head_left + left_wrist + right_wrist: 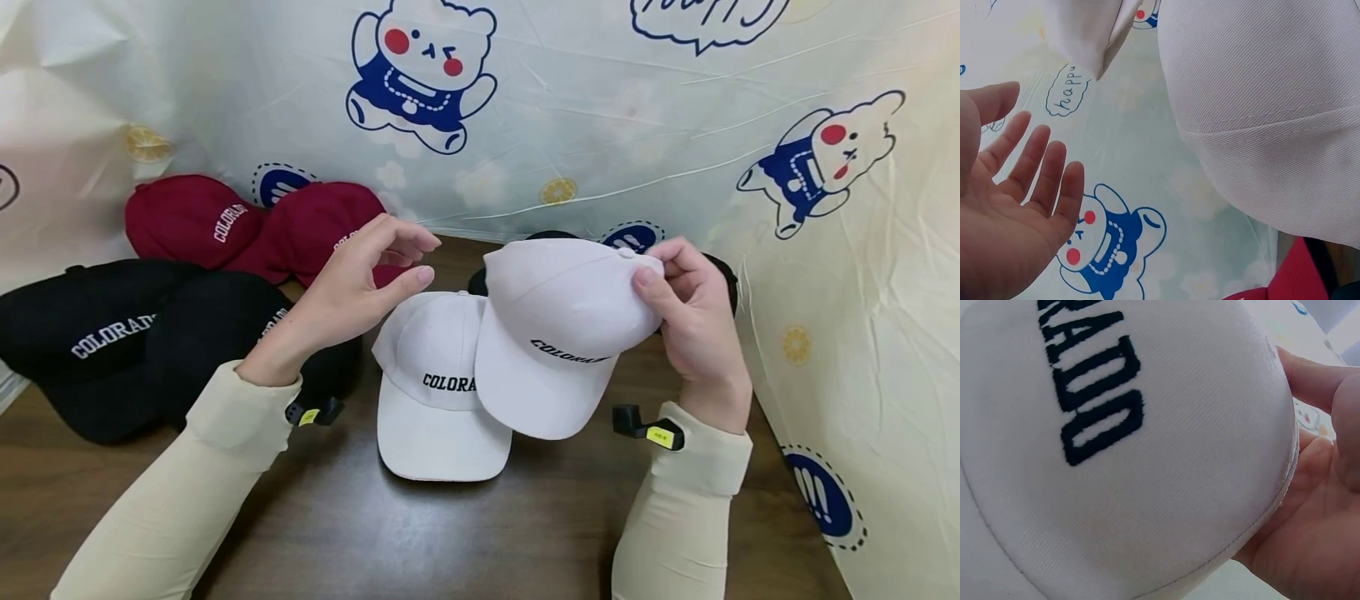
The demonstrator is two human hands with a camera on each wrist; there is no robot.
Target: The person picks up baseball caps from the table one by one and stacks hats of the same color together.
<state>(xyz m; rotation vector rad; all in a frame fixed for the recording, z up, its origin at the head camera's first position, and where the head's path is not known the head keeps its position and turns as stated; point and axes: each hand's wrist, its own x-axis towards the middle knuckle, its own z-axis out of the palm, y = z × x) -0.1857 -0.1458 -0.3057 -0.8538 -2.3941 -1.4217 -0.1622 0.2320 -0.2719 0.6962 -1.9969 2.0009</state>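
My right hand (697, 321) pinches the crown of a white baseball cap (570, 292) between thumb and fingers. That cap tilts with its brim toward me and overlaps a second white cap (435, 433) on the table. Both bear dark COLORADO lettering, partly covered on the second. My left hand (356, 279) hovers left of the held cap, its fingers apart and holding nothing. In the left wrist view the left hand (1022, 200) shows a bare palm beside white fabric. The right wrist view has the right thumb (1316, 378) at the cap's edge.
Two dark red caps (187, 221) lie at the back left, with black caps (97, 333) in front of them. Something black (723, 279) shows behind the held cap. A patterned sheet (570, 108) hangs behind and beside the brown wooden table (360, 533).
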